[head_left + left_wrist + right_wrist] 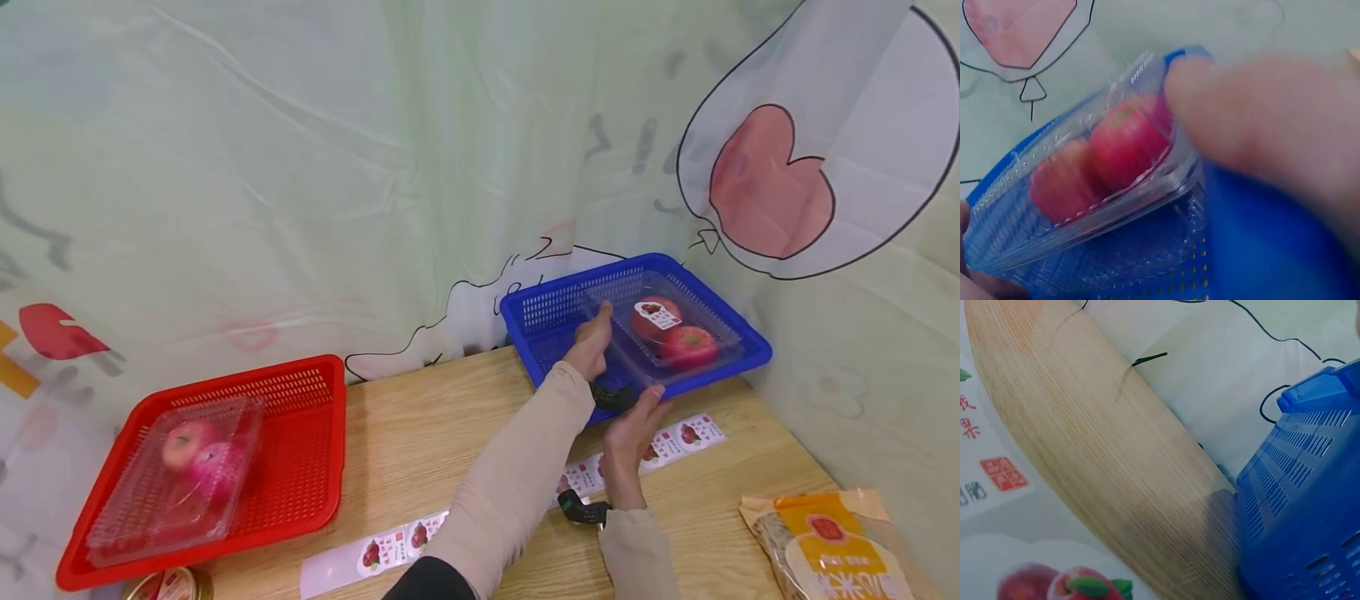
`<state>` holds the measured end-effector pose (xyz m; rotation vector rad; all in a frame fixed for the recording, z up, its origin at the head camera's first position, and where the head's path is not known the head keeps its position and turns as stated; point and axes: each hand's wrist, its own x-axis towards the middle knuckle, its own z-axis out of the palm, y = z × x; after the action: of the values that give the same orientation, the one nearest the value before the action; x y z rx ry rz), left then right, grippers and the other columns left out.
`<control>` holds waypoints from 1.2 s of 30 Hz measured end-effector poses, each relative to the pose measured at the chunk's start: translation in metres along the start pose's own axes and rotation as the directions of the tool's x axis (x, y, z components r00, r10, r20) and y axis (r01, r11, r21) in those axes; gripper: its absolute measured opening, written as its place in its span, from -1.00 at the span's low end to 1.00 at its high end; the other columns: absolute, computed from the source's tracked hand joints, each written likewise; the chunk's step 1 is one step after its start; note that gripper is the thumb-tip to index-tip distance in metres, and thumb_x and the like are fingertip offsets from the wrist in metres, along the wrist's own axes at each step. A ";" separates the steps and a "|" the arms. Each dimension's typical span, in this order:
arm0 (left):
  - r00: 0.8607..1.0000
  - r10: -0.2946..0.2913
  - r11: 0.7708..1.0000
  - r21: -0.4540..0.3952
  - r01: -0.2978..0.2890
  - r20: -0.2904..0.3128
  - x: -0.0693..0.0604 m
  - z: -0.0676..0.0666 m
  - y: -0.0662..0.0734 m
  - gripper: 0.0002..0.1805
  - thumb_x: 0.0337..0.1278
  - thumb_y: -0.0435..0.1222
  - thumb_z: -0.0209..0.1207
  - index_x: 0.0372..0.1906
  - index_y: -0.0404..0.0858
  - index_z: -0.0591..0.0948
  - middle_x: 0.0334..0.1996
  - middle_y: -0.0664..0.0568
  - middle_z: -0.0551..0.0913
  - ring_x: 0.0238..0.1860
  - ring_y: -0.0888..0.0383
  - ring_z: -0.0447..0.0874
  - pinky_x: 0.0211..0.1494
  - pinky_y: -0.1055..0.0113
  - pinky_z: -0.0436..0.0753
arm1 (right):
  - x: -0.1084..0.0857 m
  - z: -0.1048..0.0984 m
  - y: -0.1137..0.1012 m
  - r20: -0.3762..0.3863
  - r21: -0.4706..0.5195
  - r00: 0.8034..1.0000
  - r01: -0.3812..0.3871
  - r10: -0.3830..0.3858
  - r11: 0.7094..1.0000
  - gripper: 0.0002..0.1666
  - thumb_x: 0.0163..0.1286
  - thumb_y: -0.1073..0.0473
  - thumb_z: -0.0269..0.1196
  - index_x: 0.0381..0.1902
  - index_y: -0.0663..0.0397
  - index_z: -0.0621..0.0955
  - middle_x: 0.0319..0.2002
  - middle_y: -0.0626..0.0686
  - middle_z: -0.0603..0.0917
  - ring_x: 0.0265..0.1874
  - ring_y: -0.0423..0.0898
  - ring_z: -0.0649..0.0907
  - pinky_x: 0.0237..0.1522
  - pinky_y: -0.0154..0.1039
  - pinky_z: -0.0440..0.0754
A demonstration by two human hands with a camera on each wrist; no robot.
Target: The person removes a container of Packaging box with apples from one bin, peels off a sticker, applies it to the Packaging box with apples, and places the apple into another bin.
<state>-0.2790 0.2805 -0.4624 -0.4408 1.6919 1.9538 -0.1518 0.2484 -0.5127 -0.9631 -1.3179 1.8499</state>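
My left hand [591, 343] holds the left edge of a clear plastic fruit box [626, 350], its thumb pointing up along the edge. Two red apples [688, 347] lie inside, and a white label [657, 315] is stuck on the lid. The box sits tilted in a blue basket [547, 325]. My right hand [633, 429] grips the basket's near rim, thumb over the top beside the box's corner; its other fingers are mostly hidden. In the left wrist view the right hand [1272, 119] is a blur, with left-hand fingers [985, 284] at the lower left corner.
A red basket [307, 450] at the left holds another clear box [150, 508] with two apples. A strip of labels [397, 546] runs across the wooden table [405, 442]. An orange food bag [832, 550] lies front right, and a tin [168, 585] front left.
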 end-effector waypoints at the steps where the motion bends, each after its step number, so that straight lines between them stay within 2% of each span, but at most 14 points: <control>1: 1.000 0.002 1.000 0.025 -0.002 0.017 0.001 -0.002 0.000 -0.15 0.47 0.18 0.17 0.49 -0.42 0.38 0.41 -0.23 0.48 0.41 -0.19 0.47 0.55 -0.24 0.40 | 0.000 0.000 0.000 -0.002 -0.002 1.000 0.001 -0.001 1.000 -0.04 0.71 -0.33 -0.31 0.73 0.06 -0.33 0.75 0.02 -0.31 0.72 -0.15 -0.27 0.68 -0.36 -0.36; 5: 0.995 0.000 0.999 0.054 -0.005 0.099 0.005 -0.015 0.002 -0.16 0.50 0.22 0.11 0.50 -0.36 0.39 0.37 -0.26 0.50 0.38 -0.24 0.51 0.46 -0.43 0.43 | 0.001 0.004 0.000 0.010 -0.006 1.000 0.002 -0.002 1.000 -0.08 0.72 -0.30 -0.30 0.74 0.02 -0.30 0.76 0.01 -0.27 0.72 -0.15 -0.23 0.69 -0.35 -0.32; 7: 0.993 -0.006 0.999 0.051 0.000 0.120 0.005 -0.020 0.004 -0.18 0.52 0.23 0.09 0.51 -0.33 0.40 0.33 -0.30 0.52 0.37 -0.28 0.51 0.45 -0.42 0.45 | 0.000 0.006 -0.001 0.019 -0.011 1.000 -0.008 0.008 1.000 -0.08 0.73 -0.30 -0.30 0.74 0.00 -0.31 0.76 0.00 -0.27 0.72 -0.16 -0.23 0.69 -0.34 -0.32; 13: 0.995 -0.010 1.000 -0.025 0.013 0.103 -0.001 -0.031 0.012 -0.26 0.56 0.16 0.08 0.55 -0.24 0.38 0.42 -0.29 0.44 0.41 -0.46 0.38 0.47 -0.42 0.42 | 0.001 0.009 0.001 0.041 -0.020 0.999 -0.031 0.031 0.999 -0.10 0.72 -0.31 -0.33 0.74 -0.03 -0.29 0.76 -0.01 -0.26 0.72 -0.18 -0.22 0.68 -0.36 -0.32; 17: 0.997 0.021 0.999 -0.039 -0.018 0.076 -0.010 -0.045 0.022 -0.31 0.58 0.07 0.09 0.54 -0.26 0.38 0.47 -0.27 0.42 0.43 -0.49 0.36 0.50 -0.36 0.41 | 0.006 0.011 0.000 0.053 -0.020 0.998 -0.028 0.029 0.999 -0.12 0.72 -0.30 -0.33 0.75 -0.09 -0.27 0.76 -0.03 -0.24 0.72 -0.21 -0.19 0.67 -0.40 -0.29; 19: 0.997 0.057 0.998 -0.004 -0.057 0.054 -0.013 -0.055 0.028 -0.33 0.57 0.05 0.10 0.52 -0.29 0.39 0.41 -0.27 0.47 0.40 -0.45 0.42 0.50 -0.29 0.45 | 0.009 0.014 0.001 0.060 -0.008 0.998 -0.014 0.015 1.000 -0.16 0.73 -0.27 -0.32 0.75 -0.11 -0.24 0.76 -0.04 -0.19 0.71 -0.22 -0.14 0.66 -0.44 -0.24; 22: 0.991 0.126 0.983 0.130 -0.130 0.040 -0.022 -0.068 0.036 -0.31 0.58 0.07 0.08 0.51 -0.32 0.40 0.34 -0.19 0.53 0.34 -0.29 0.53 0.45 -0.16 0.54 | 0.016 0.016 0.001 0.059 0.005 0.998 -0.021 0.020 1.000 -0.16 0.74 -0.26 -0.32 0.75 -0.12 -0.24 0.76 -0.07 -0.19 0.71 -0.27 -0.12 0.63 -0.51 -0.21; 24: 0.983 0.175 0.957 0.228 -0.182 0.049 -0.031 -0.073 0.041 -0.32 0.58 0.10 0.06 0.47 -0.32 0.45 0.26 -0.12 0.59 0.28 -0.16 0.61 0.39 -0.09 0.61 | 0.022 0.015 0.000 0.053 0.007 0.998 -0.040 0.040 0.999 -0.16 0.74 -0.26 -0.32 0.75 -0.12 -0.25 0.76 -0.09 -0.20 0.70 -0.29 -0.13 0.62 -0.52 -0.22; 26: 0.971 0.224 0.922 0.305 -0.238 0.079 -0.042 -0.076 0.046 -0.37 0.58 0.13 0.05 0.35 -0.30 0.55 0.12 -0.04 0.64 0.21 -0.03 0.65 0.32 -0.03 0.66 | 0.028 0.013 -0.003 0.045 0.003 0.997 -0.066 0.066 0.998 -0.15 0.73 -0.28 -0.33 0.75 -0.12 -0.26 0.76 -0.11 -0.22 0.70 -0.30 -0.14 0.62 -0.53 -0.23; 27: 0.964 0.247 0.904 0.335 -0.265 0.095 -0.047 -0.078 0.049 -0.39 0.58 0.14 0.03 0.25 -0.32 0.60 0.02 -0.04 0.66 0.13 -0.01 0.68 0.28 0.00 0.67 | 0.031 0.012 -0.004 0.040 -0.001 0.997 -0.072 0.072 0.997 -0.15 0.73 -0.28 -0.33 0.75 -0.12 -0.25 0.76 -0.12 -0.21 0.70 -0.31 -0.14 0.62 -0.53 -0.22; 30: 0.942 0.309 0.865 0.373 -0.336 0.133 -0.064 -0.085 0.055 -0.43 0.59 0.15 0.02 0.11 -0.27 0.68 -0.13 0.02 0.72 -0.03 0.06 0.75 0.20 0.08 0.70 | 0.040 0.009 -0.009 0.033 -0.010 0.994 -0.107 0.107 0.994 -0.12 0.72 -0.31 -0.34 0.75 -0.09 -0.28 0.76 -0.13 -0.25 0.70 -0.31 -0.19 0.63 -0.51 -0.27; 32: 0.928 0.338 0.859 0.350 -0.373 0.159 -0.074 -0.091 0.060 -0.43 0.61 0.13 0.01 0.10 -0.28 0.71 -0.13 0.00 0.79 -0.10 0.04 0.79 0.17 0.07 0.71 | 0.046 0.007 -0.012 0.031 -0.028 0.989 -0.144 0.145 0.989 -0.08 0.70 -0.35 -0.35 0.74 -0.08 -0.32 0.75 -0.16 -0.32 0.69 -0.32 -0.26 0.63 -0.50 -0.33; 36: 0.901 0.377 0.883 0.211 -0.420 0.216 -0.092 -0.116 0.069 -0.43 0.66 0.07 -0.03 0.18 -0.34 0.69 -0.04 -0.14 0.84 -0.04 -0.11 0.85 0.21 -0.07 0.72 | 0.056 0.006 -0.015 0.033 -0.046 0.977 -0.211 0.213 0.976 -0.02 0.66 -0.43 -0.34 0.72 -0.13 -0.41 0.72 -0.23 -0.42 0.67 -0.34 -0.37 0.63 -0.46 -0.43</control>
<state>-0.2538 0.1448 -0.3747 0.1843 2.0024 1.9380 -0.1838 0.2969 -0.5073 -1.1345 -1.3246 2.0150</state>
